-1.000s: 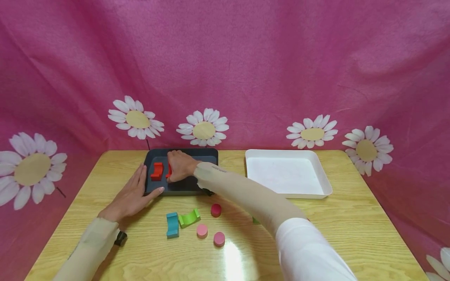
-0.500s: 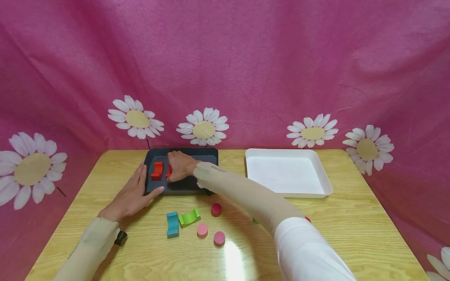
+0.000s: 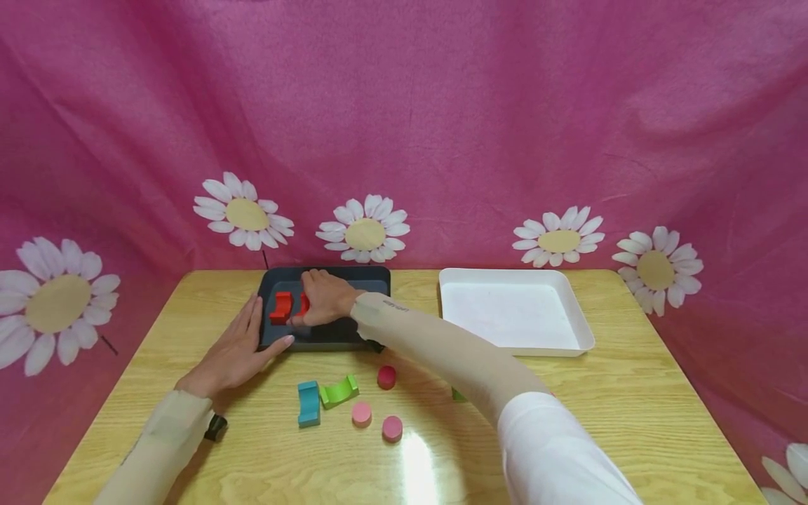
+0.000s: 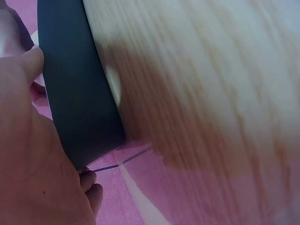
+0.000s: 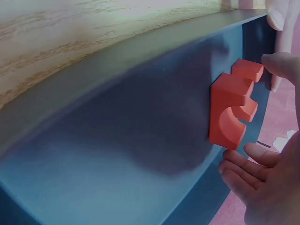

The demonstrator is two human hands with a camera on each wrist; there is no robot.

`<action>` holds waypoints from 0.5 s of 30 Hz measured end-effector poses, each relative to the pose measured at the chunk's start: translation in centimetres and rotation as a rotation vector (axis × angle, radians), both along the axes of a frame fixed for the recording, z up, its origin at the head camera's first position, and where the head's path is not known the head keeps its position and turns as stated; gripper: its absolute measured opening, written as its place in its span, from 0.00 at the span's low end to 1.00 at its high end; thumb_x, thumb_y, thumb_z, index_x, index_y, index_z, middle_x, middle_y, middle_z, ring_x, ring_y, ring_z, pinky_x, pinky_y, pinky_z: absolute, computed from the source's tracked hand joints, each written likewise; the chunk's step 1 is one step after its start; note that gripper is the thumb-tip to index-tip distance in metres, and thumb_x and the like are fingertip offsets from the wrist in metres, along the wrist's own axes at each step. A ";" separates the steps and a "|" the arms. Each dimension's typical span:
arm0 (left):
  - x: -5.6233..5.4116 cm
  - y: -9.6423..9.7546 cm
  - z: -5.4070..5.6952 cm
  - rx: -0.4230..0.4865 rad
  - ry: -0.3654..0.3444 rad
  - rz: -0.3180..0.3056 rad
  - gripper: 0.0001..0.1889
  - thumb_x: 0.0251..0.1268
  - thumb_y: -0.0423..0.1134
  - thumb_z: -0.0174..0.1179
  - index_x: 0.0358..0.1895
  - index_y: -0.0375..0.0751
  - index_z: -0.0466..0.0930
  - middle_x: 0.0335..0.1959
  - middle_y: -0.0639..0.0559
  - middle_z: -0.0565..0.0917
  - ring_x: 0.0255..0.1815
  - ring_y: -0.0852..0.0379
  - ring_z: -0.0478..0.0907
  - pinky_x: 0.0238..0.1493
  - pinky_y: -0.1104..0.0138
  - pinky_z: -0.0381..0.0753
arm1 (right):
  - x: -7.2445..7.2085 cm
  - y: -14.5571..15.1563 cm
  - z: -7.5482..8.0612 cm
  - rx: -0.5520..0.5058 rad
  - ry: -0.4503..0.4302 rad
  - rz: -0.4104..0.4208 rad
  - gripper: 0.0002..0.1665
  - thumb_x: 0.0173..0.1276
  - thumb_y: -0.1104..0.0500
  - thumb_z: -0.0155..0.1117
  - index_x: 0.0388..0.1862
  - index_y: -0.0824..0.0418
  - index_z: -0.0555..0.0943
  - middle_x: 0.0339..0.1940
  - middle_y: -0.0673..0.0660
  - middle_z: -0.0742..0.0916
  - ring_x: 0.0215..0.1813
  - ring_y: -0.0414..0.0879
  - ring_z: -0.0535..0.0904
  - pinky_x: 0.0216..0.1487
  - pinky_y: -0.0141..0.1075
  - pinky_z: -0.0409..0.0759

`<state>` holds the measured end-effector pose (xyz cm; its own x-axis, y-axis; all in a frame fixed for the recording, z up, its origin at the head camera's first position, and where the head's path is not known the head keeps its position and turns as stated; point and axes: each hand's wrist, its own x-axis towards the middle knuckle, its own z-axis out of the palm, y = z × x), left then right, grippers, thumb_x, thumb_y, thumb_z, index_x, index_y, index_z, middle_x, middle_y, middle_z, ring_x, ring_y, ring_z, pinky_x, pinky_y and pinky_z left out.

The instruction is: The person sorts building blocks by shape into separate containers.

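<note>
Two red arch-shaped blocks stand side by side in the dark tray (image 3: 353, 277). The left red block (image 3: 280, 307) is fully seen from the head. My right hand (image 3: 325, 300) is over the right red block (image 3: 304, 306) and partly covers it. In the right wrist view, the hand's fingers (image 5: 241, 171) are spread just below the nearer red block (image 5: 232, 89), and the thumb is apart from it, near the farther red block (image 5: 248, 69). My left hand (image 3: 236, 354) rests against the tray's front left corner, fingers straight along the left side, thumb at the front wall.
In front of the tray lie a blue arch block (image 3: 309, 404), a green arch block (image 3: 339, 391), and red and pink discs (image 3: 362, 414). A white tray (image 3: 517, 315) stands at the back right. My right forearm partly hides another green piece (image 3: 458, 395).
My right thumb has shifted a little left and away from the right red block, which shows more now. The left hand stays in place on the tray.
</note>
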<state>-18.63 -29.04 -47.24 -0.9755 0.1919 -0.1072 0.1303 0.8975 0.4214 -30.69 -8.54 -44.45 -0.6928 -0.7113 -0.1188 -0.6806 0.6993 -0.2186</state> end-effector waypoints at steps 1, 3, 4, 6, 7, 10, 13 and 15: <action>0.0 0.0 0.0 0.000 0.000 0.000 0.62 0.76 0.73 0.53 0.86 0.30 0.28 0.88 0.30 0.34 0.87 0.27 0.38 0.83 0.33 0.47 | 0.0 0.1 0.1 -0.009 0.001 0.000 0.46 0.70 0.29 0.66 0.69 0.61 0.69 0.55 0.53 0.78 0.56 0.45 0.74 0.59 0.32 0.78; -0.1 0.0 -0.1 -0.002 0.000 0.001 0.62 0.76 0.73 0.52 0.86 0.29 0.28 0.88 0.30 0.34 0.87 0.27 0.38 0.82 0.33 0.46 | 0.1 0.2 0.2 -0.018 0.008 0.002 0.45 0.70 0.29 0.66 0.68 0.61 0.69 0.54 0.53 0.78 0.56 0.45 0.74 0.57 0.32 0.78; -0.1 0.0 -0.1 -0.003 0.001 0.002 0.62 0.76 0.73 0.52 0.86 0.29 0.28 0.88 0.29 0.34 0.87 0.27 0.38 0.82 0.33 0.46 | 0.2 0.3 0.3 -0.025 0.010 0.003 0.45 0.70 0.29 0.66 0.68 0.61 0.69 0.54 0.53 0.78 0.55 0.45 0.74 0.57 0.32 0.78; 0.0 0.0 -0.1 -0.001 0.006 0.003 0.62 0.76 0.73 0.53 0.86 0.28 0.29 0.88 0.29 0.35 0.86 0.26 0.38 0.82 0.32 0.47 | 0.3 0.5 0.4 -0.028 0.018 0.008 0.46 0.70 0.29 0.65 0.69 0.60 0.69 0.55 0.53 0.78 0.55 0.44 0.73 0.56 0.31 0.77; 0.0 0.0 -0.1 0.000 0.008 0.004 0.62 0.75 0.73 0.53 0.86 0.28 0.29 0.88 0.29 0.35 0.86 0.26 0.38 0.82 0.32 0.47 | 0.3 0.6 0.4 -0.032 0.021 0.010 0.46 0.70 0.29 0.65 0.69 0.61 0.69 0.55 0.53 0.78 0.55 0.44 0.73 0.55 0.31 0.77; 0.1 0.0 -0.1 0.013 0.012 0.008 0.63 0.75 0.72 0.54 0.86 0.28 0.30 0.88 0.29 0.35 0.87 0.26 0.38 0.82 0.32 0.47 | 0.6 1.1 0.6 -0.047 0.041 0.016 0.46 0.70 0.29 0.66 0.70 0.61 0.69 0.55 0.53 0.78 0.55 0.44 0.73 0.53 0.31 0.76; 0.1 0.0 0.0 0.017 0.007 0.006 0.63 0.75 0.73 0.54 0.86 0.28 0.29 0.88 0.30 0.34 0.87 0.26 0.37 0.82 0.32 0.46 | 0.9 1.8 1.2 -0.068 0.063 0.019 0.45 0.70 0.30 0.67 0.69 0.62 0.70 0.55 0.53 0.78 0.53 0.44 0.73 0.52 0.32 0.76; 0.1 0.0 0.1 0.013 0.002 0.002 0.63 0.75 0.73 0.53 0.86 0.28 0.29 0.88 0.29 0.34 0.86 0.26 0.37 0.82 0.31 0.46 | 1.2 2.4 1.6 -0.081 0.073 0.018 0.47 0.70 0.30 0.67 0.70 0.63 0.70 0.55 0.54 0.78 0.54 0.44 0.73 0.53 0.32 0.77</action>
